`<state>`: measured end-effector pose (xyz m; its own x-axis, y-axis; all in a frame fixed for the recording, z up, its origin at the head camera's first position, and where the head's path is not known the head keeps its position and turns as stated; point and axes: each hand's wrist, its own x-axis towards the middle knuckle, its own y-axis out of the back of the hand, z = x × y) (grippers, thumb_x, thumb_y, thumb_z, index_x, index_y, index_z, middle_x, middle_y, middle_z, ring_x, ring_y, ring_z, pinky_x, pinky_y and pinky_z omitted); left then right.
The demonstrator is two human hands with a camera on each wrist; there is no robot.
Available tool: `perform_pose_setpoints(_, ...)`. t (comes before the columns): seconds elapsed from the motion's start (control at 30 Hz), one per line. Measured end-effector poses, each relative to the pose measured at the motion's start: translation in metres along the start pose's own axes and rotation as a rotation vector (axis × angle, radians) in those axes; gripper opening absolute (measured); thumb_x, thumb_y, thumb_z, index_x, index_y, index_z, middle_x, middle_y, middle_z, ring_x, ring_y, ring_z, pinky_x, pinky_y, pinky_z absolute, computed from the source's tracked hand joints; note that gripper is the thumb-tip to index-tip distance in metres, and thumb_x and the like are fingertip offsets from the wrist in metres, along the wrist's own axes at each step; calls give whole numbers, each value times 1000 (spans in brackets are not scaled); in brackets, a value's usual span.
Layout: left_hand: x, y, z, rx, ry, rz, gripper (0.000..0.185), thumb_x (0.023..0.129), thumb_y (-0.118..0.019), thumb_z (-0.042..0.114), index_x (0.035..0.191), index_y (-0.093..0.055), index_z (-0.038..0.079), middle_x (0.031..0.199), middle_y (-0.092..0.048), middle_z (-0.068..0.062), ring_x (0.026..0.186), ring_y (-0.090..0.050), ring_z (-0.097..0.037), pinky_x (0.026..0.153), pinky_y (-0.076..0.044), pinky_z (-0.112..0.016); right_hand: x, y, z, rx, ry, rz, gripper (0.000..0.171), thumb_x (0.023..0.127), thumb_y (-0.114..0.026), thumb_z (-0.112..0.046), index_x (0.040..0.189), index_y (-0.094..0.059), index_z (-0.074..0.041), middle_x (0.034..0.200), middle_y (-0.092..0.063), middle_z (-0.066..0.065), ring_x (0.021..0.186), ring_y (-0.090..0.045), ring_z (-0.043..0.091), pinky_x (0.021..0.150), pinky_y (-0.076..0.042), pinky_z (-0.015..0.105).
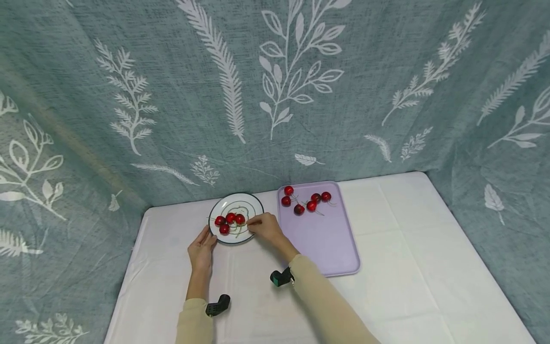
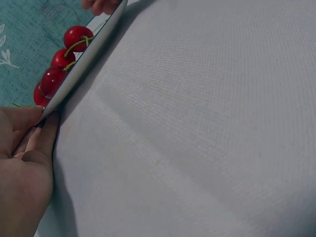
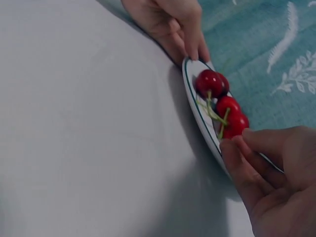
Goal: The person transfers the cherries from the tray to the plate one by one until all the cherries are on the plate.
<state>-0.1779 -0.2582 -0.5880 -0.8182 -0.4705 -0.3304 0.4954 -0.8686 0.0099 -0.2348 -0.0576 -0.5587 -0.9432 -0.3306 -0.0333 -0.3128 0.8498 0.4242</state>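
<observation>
A white plate (image 1: pixel 253 203) with a dark rim and several red cherries (image 1: pixel 230 218) on it sits at the left of the table. My left hand (image 1: pixel 200 251) grips its near left rim, thumb on the upper side and fingers below, as the left wrist view shows. From the right, my right hand (image 1: pixel 265 227) reaches over the plate, its thumb and fingertips drawn together right at the rightmost cherry (image 3: pixel 236 126). I cannot tell whether they pinch that cherry or its stem. Green stems (image 3: pixel 212 113) hang toward the near rim.
To the right of the plate lies a lilac tray (image 1: pixel 320 243), with several more cherries (image 1: pixel 311 205) at its far end. A white cloth (image 1: pixel 399 248) covers the table. Behind and at both sides hangs a green leaf-patterned curtain (image 1: pixel 172 119).
</observation>
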Motion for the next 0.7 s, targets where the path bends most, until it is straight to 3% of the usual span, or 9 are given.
perform_pose_setpoints(0.1, 0, -1, -1, 4, 0, 3, 55, 94, -55, -5, 147, -41, 1, 150, -42, -16, 137, -43, -24, 100, -47, -18, -3, 8, 3, 23, 7, -7, 13, 86, -70, -1, 96, -76, 3, 93, -75, 12, 90, -69, 21, 74, -55, 18)
perform_pose_setpoints(0.27, -1, -2, 0, 10, 2, 2, 56, 94, -55, -4, 147, -40, 1, 150, -41, -16, 137, -42, -24, 101, -47, -20, -5, 18, 7, 92, 0, -4, 15, 87, -69, -1, 99, -74, 6, 92, -74, 16, 85, -71, 23, 69, -57, 18)
perform_pose_setpoints(0.4, -1, -2, 0, 6, 2, 0, 56, 94, -56, -4, 147, -40, 2, 150, -42, -16, 137, -43, -23, 100, -47, -19, -8, 25, 9, 91, 11, 41, 15, 86, -70, 0, 99, -75, 5, 91, -74, 16, 83, -71, 23, 68, -57, 18)
perform_pose_setpoints(0.7, 0, 0, 0, 27, -1, 4, 56, 94, -56, -4, 147, -41, 2, 150, -42, -16, 136, -44, -23, 98, -49, -16, -15, 44, 17, -52, 48, 386, 7, 82, -72, 1, 87, -77, 2, 78, -74, 12, 72, -71, 22, 64, -60, 29)
